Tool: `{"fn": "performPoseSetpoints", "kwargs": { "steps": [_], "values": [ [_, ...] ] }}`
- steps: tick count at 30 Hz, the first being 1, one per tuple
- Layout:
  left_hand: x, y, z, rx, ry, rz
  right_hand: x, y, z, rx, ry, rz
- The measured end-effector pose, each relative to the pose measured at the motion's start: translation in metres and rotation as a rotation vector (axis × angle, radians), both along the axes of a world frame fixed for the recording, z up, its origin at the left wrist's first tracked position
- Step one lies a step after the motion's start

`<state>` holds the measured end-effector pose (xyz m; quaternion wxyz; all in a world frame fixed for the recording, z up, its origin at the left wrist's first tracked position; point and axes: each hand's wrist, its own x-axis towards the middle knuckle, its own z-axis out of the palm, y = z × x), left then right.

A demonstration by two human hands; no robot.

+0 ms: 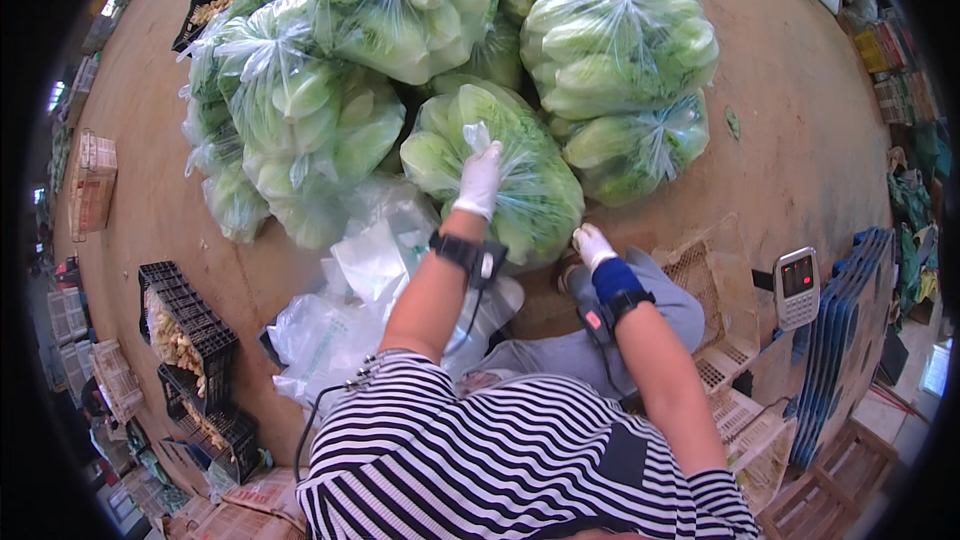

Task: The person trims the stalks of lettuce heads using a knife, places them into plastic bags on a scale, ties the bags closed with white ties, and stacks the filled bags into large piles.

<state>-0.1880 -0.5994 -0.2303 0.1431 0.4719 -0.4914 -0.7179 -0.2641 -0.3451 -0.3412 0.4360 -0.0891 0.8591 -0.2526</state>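
Note:
My left hand point(481, 178), in a white glove, grips the gathered neck of a clear plastic bag of lettuce point(536, 165) in front of me. The tied-looking end of the plastic sticks up above my fingers. Gloved as well, my right hand point(592, 246) is at the lower right edge of that bag; its fingers look curled, and whether they pinch the plastic is not plain. Stacked bags of leafy heads rise behind it, among them one at the left point(289, 97) and one at the right point(622, 45). Loose plastic bags point(330, 337) lie beside my left arm.
Black crates point(191, 337) holding what looks like ginger stand at the left. Close to my right are a plastic basket point(694, 270), a digital scale display point(796, 286) and upright blue-edged panels point(844, 345). A loose leaf point(732, 123) lies on the brown floor point(795, 142).

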Motion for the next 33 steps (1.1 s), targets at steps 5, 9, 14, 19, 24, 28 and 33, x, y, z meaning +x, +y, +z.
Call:
{"fn": "performPoseSetpoints", "kwargs": {
  "steps": [5,9,14,19,24,28,33],
  "values": [
    [0.058,-0.04,-0.055,-0.663,-0.204,-0.601,0.011,0.004,0.056,-0.449,-0.088,-0.146],
    [0.149,-0.076,-0.005,-1.003,-0.207,-0.437,0.039,0.04,0.178,-0.936,-0.373,-0.238],
    [0.266,-0.037,0.019,-0.918,-0.73,0.118,0.077,0.143,0.257,-0.9,-0.096,-0.542],
    [0.304,0.065,-0.011,-0.932,-0.811,-0.354,0.115,0.212,0.26,-0.666,0.103,-0.65],
    [0.312,0.053,0.001,-0.716,-0.432,-0.269,0.135,0.24,0.252,-0.59,0.089,-0.672],
    [0.351,0.054,0.014,-0.89,-0.586,-0.142,0.135,0.26,0.246,-0.594,0.107,-0.616],
    [0.469,0.018,0.026,-1.273,-1.285,0.353,0.128,0.281,0.24,-0.472,0.14,-0.557]
  ]
}}
